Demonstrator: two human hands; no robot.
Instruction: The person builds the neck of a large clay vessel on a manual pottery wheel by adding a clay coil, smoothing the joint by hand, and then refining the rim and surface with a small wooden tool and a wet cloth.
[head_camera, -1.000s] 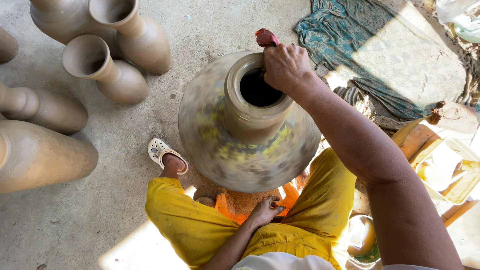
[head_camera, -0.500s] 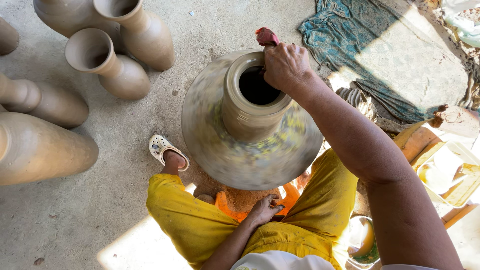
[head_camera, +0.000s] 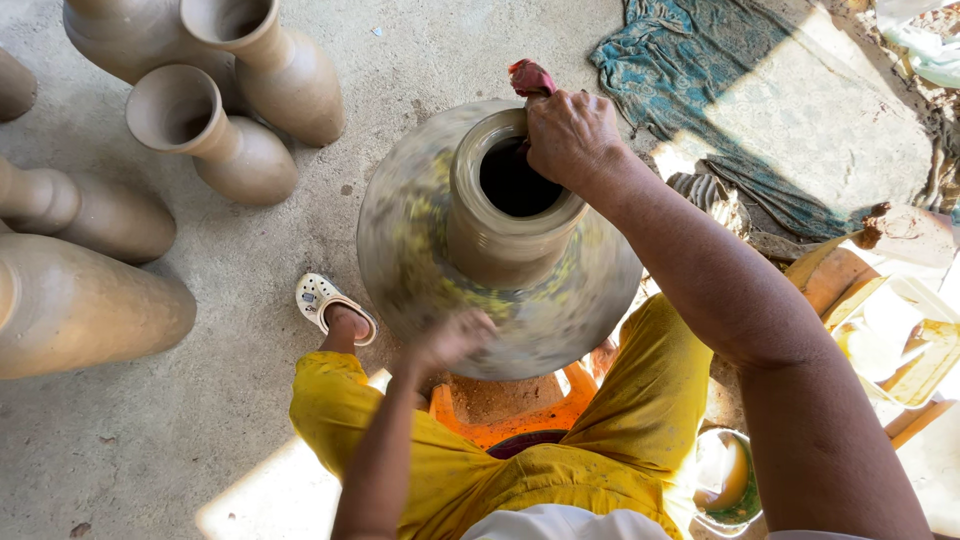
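A wet brown clay pot (head_camera: 505, 235) with a tall open neck stands on a blurred, spinning round wheel (head_camera: 420, 270) between my knees. My right hand (head_camera: 572, 135) grips the far rim of the neck and pinches a red rag (head_camera: 531, 77) against it. My left hand (head_camera: 450, 340), motion-blurred, touches the near edge of the wheel with the fingers curled and nothing in it. I sit in yellow trousers, one foot in a white sandal (head_camera: 330, 305) on the floor to the left.
Several finished clay vases (head_camera: 230, 140) stand and lie on the concrete floor at the left. A teal cloth (head_camera: 760, 110) is spread at the upper right. A yellow tub (head_camera: 900, 330) and a small bowl (head_camera: 725, 480) sit at the right.
My left hand has come up from my lap to the near edge of the wheel. My right hand has stayed on the pot's rim with the rag.
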